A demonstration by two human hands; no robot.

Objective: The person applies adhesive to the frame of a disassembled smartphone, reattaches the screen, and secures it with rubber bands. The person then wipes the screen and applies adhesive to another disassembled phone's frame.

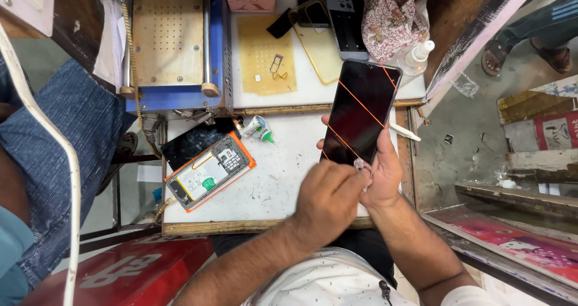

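Observation:
My right hand (387, 172) grips a black smartphone (361, 110) from below and tilts it up over the white worktop (283, 173). Thin red lines cross its dark screen. At the phone's lower edge, my left hand (328, 199) pinches a small pale tab (361, 164) between thumb and fingertips. An opened phone with an orange frame (208, 172), battery and boards showing, lies to the left on the worktop. Beside it lies a dark screen panel (192, 142).
A small glue bottle with a green tip (260, 129) and a white stick tool (403, 132) lie near the phone. Behind stand a blue machine with a perforated plate (174, 41), a yellow mat (265, 59), a clear case (322, 53), another phone (344, 23), a floral cloth (391, 17) and a spray bottle (417, 56). A person's jeans leg (54, 137) is at the left.

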